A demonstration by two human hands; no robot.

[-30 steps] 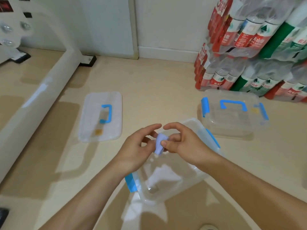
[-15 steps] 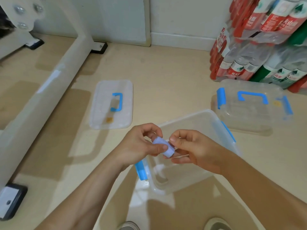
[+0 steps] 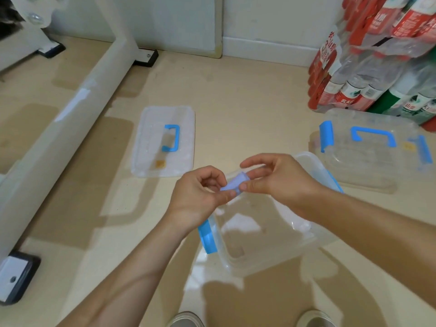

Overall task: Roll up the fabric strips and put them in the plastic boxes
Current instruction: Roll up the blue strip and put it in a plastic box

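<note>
Two hands meet just above the open plastic box (image 3: 266, 237). The left hand (image 3: 198, 197) and right hand (image 3: 278, 182) each pinch the small rolled lilac fabric strip (image 3: 234, 183) between thumb and fingertips. A loose lid (image 3: 165, 142) lies beyond the left hand, and a closed box (image 3: 368, 159) beyond the right.

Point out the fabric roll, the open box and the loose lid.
fabric roll (image 3: 233, 184), head view, lavender side.
open box (image 3: 264, 234), head view, bare bottom.
loose lid (image 3: 151, 147), head view, clear panel.
</note>
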